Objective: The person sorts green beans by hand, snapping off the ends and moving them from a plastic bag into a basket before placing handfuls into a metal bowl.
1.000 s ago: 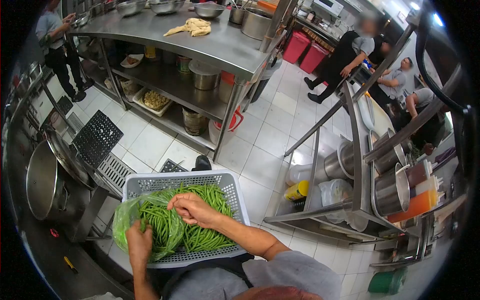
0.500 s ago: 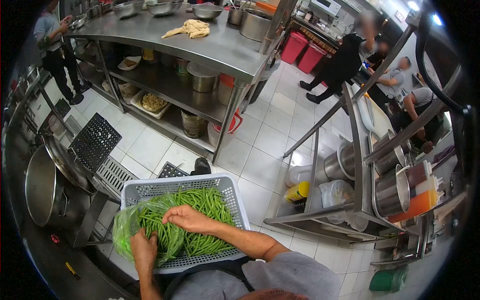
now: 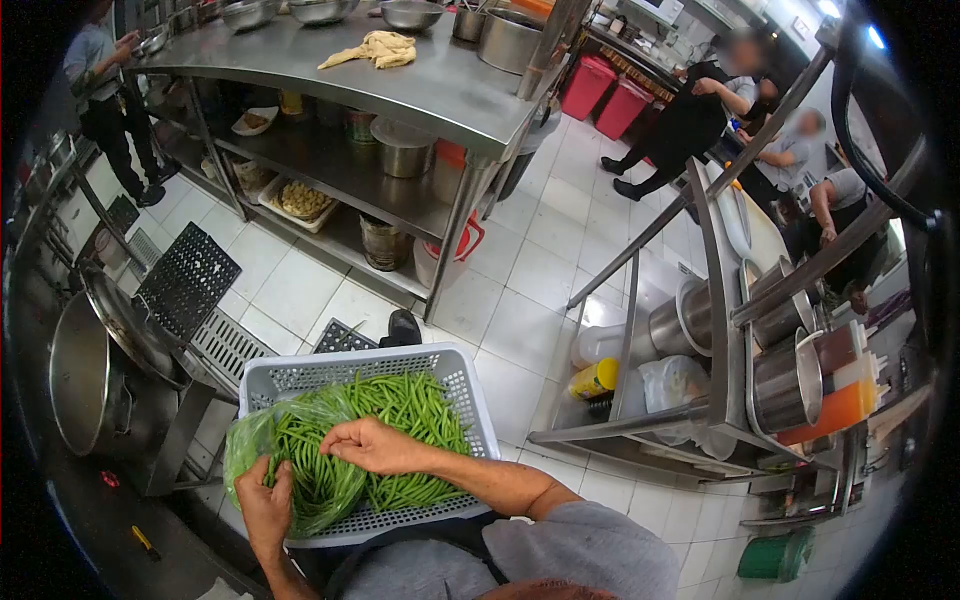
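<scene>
A grey-white plastic crate [image 3: 482,400] full of green beans [image 3: 425,420] is in front of my body. On its left side, a clear green plastic bag [image 3: 250,440] lies open with more beans in it. My left hand [image 3: 265,505] is closed on the near left edge of this bag, thumb toward the beans. Just above the beans, over the bag's opening, my right hand [image 3: 370,445] has its fingertips pinched together. Whatever is between those fingertips is too small to make out.
At left stand a large pot [image 3: 80,370] and a dark surface with a yellow-handled knife [image 3: 145,541]. A steel table [image 3: 440,90] with loaded shelves is ahead. To the right, a metal rack [image 3: 725,390] carries pots and bottles. Several people work farther back.
My left hand has moved left, from among the beans in the bag to the bag's edge. My right hand stays pinched, nearly in place.
</scene>
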Demonstrator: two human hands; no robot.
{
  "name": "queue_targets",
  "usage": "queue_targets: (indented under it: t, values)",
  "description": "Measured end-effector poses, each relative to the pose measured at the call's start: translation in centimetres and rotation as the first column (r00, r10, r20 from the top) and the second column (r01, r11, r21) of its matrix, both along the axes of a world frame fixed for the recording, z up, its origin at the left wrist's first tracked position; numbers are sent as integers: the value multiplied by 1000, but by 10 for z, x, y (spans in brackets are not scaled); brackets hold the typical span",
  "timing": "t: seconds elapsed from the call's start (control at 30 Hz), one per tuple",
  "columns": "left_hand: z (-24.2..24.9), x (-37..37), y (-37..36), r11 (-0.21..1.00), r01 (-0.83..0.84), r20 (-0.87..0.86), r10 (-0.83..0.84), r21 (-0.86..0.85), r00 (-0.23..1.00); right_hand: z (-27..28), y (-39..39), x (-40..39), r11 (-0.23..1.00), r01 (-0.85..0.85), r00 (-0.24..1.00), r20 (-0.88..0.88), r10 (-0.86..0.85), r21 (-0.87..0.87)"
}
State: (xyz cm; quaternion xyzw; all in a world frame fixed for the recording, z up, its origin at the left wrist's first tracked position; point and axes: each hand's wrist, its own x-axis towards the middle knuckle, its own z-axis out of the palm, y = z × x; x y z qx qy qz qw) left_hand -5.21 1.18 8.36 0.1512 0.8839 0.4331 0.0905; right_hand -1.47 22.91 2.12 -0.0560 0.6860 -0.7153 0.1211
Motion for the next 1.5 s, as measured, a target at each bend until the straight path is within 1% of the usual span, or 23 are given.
queue_targets:
  t: [0.03, 0.1, 0.13, 0.2, 0.23, 0.3, 0.33, 0.4, 0.43, 0.5, 0.63, 0.7, 0.83, 0.87, 1.03, 1.1, 1.13, 1.2, 1.23, 1.3, 1.33, 1.4, 1.5]
  values:
    - [0, 4, 4, 1000, 1, -2, -1, -1, 1000, 4, -1, 1, 1000, 1, 1000, -2, -1, -1]
    - [-7, 12, 12, 937, -142, 66, 128, 320, 990, 15, -2, 4, 994, -95, 995, -2, 95, 50]
    - [-15, 12, 11, 937, -140, 65, 126, 320, 990, 17, -3, 5, 994, -93, 996, -4, 94, 50]
    - [-28, 11, 8, 896, -197, 303, 74, 398, 950, 19, -5, 8, 982, -179, 980, -73, 183, 60]
    - [-31, 11, 10, 896, -196, 303, 73, 398, 950, 17, -6, 9, 982, -178, 981, -73, 182, 60]
    - [-30, 12, 16, 821, -240, 385, 26, 518, 922, 12, -10, 9, 981, -173, 983, -50, 178, 92]
    - [-24, 13, 20, 821, -241, 385, 29, 517, 922, 12, -10, 10, 980, -175, 982, -51, 180, 90]
    - [-10, 14, 25, 752, -312, 465, 9, 581, 885, 13, -11, 10, 982, -185, 982, -27, 186, 29]
    - [-14, 15, 25, 751, -314, 463, 12, 581, 886, 12, -13, 10, 982, -189, 981, -29, 189, 29]
    - [-25, 16, 26, 728, -333, 471, 16, 599, 882, 7, -18, 11, 977, -159, 987, -61, 151, -144]
    - [-25, 19, 32, 754, -302, 435, 24, 584, 900, 5, -14, 9, 969, -225, 974, -41, 222, -101]
    - [-19, 18, 33, 674, -399, 461, 98, 621, 882, 3, -16, 9, 981, -148, 989, -31, 146, -128]
    - [-19, 18, 27, 620, -435, 487, 96, 653, 868, 7, -12, 8, 969, -190, 981, -6, 192, -157]
    - [-20, 18, 27, 599, -436, 463, 121, 672, 878, 8, -12, 8, 958, -198, 980, -5, 201, -206]
    - [-18, 8, 9, 575, -400, 386, 153, 714, 910, 11, -8, 9, 934, -182, 979, 33, 201, -306]
    - [-16, 6, 2, 595, -331, 347, 92, 733, 933, 15, -8, 8, 918, -127, 985, 63, 163, -376]
    - [-14, 7, 2, 595, -332, 347, 93, 732, 933, 10, -9, 7, 918, -128, 984, 64, 163, -377]
    - [-12, 10, 6, 691, -308, 341, 93, 654, 935, 2, -12, 5, 935, -127, 990, 18, 141, -330]
    - [-13, 11, 7, 690, -308, 341, 93, 655, 935, 3, -13, 6, 935, -128, 990, 18, 141, -330]
    - [-16, 13, 10, 665, -278, 339, 38, 693, 940, 9, -14, 9, 981, -129, 991, 23, 134, -143]
    - [-16, 14, 12, 664, -277, 339, 37, 694, 940, 6, -14, 10, 982, -128, 991, 23, 133, -142]
    - [-14, 14, 13, 653, -314, 377, 48, 689, 925, -4, -16, 11, 950, -212, 977, -75, 200, -230]
    - [-23, 12, 12, 641, -312, 317, 112, 701, 942, -6, -16, 10, 933, -184, 983, -54, 176, -309]
